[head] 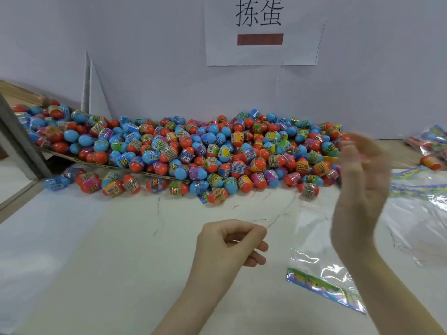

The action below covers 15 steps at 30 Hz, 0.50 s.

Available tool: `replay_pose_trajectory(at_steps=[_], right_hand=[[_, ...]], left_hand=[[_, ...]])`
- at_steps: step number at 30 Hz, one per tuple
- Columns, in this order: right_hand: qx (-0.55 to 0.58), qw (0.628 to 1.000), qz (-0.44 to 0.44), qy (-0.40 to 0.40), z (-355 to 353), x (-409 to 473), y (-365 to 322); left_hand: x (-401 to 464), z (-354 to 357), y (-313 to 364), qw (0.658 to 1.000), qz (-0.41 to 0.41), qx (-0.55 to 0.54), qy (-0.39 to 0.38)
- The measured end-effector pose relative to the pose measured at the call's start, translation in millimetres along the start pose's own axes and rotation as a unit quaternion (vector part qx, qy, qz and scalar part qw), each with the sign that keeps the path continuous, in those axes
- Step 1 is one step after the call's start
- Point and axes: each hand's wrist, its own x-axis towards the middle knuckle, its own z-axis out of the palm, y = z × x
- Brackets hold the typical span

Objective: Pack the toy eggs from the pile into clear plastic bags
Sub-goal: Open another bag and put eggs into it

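A big pile of orange and blue toy eggs (193, 151) in printed wrappers lies along the wall at the back of the white table. A clear plastic bag (312, 247) with a colourful printed strip (324, 288) at its near end lies in front of me. My left hand (232, 240) has its fingers curled and pinches the bag's thin far edge. My right hand (360, 187) is raised over the bag, blurred, fingers straight, with no egg in it.
More clear bags (418, 213) are stacked at the right, and filled bags of eggs (430, 146) lie beyond them. A sloped cardboard sheet (101, 165) carries the left part of the pile. A paper sign (261, 32) hangs on the wall.
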Motion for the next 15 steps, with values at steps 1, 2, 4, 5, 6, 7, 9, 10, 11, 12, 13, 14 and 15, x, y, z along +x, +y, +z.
replay_pose_trajectory(at_steps=[1, 2, 4, 5, 6, 7, 9, 10, 11, 12, 13, 14, 15], right_hand=[[-0.077, 0.99, -0.12, -0.007, -8, 2, 0], [-0.149, 0.961, -0.223, -0.06, -14, 1, 1], [-0.244, 0.872, -0.345, -0.247, -21, -1, 3], [-0.287, 0.823, -0.366, -0.327, -22, -3, 4], [-0.324, 0.785, -0.37, -0.378, -22, -5, 6], [-0.347, 0.763, -0.361, -0.41, -23, -6, 9], [-0.348, 0.751, -0.331, -0.453, -23, -10, 12], [-0.333, 0.755, -0.31, -0.473, -23, -12, 14], [-0.321, 0.76, -0.283, -0.489, -23, -13, 14], [-0.311, 0.768, -0.256, -0.497, -25, -14, 15], [-0.298, 0.781, -0.219, -0.504, -28, -10, 16], [-0.273, 0.806, -0.166, -0.498, -33, -5, 18], [-0.261, 0.845, -0.101, -0.456, -43, 7, 25]], left_hand=[[1, -2, 0, 1.0, 0.008, 0.013, 0.005], [1, -3, -1, 0.999, 0.019, 0.033, 0.006], [2, -5, -2, 0.997, 0.037, 0.07, 0.0], [2, -5, -2, 0.995, 0.045, 0.088, -0.006], [2, -5, -3, 0.992, 0.057, 0.112, -0.01], [3, -6, -4, 0.989, 0.066, 0.131, -0.015], [3, -7, -5, 0.985, 0.07, 0.156, -0.018], [3, -8, -7, 0.983, 0.07, 0.168, -0.019], [3, -8, -8, 0.983, 0.068, 0.168, -0.017], [3, -9, -9, 0.984, 0.066, 0.165, -0.01], [4, -11, -8, 0.987, 0.057, 0.153, 0.003], [5, -15, -10, 0.988, 0.057, 0.144, 0.021], [6, -20, -12, 0.989, 0.053, 0.132, 0.04]])
